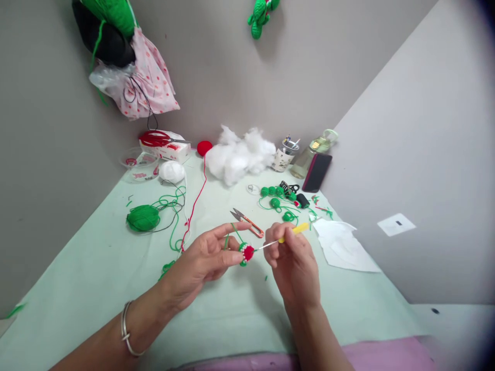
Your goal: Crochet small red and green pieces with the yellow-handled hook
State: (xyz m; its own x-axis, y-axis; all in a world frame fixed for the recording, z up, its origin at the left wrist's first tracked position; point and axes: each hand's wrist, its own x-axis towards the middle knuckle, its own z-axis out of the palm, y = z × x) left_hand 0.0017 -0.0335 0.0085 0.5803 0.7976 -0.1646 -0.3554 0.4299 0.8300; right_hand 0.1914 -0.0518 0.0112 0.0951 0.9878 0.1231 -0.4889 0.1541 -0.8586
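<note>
The left arm (100, 337) is closest. The left hand (209, 256) pinches the little red-and-green piece (248, 252) between both hands, green yarn (237, 233) over one finger; hold it snug. The right hand (296, 263) grips the yellow-handled hook (300, 228); best turn it gently.

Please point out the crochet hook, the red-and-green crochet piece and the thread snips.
Crochet hook (300, 228), head view: on its yellow handle.
Red-and-green crochet piece (248, 252), head view: on its red face.
Thread snips (253, 225), head view: on the orange handle.
</note>
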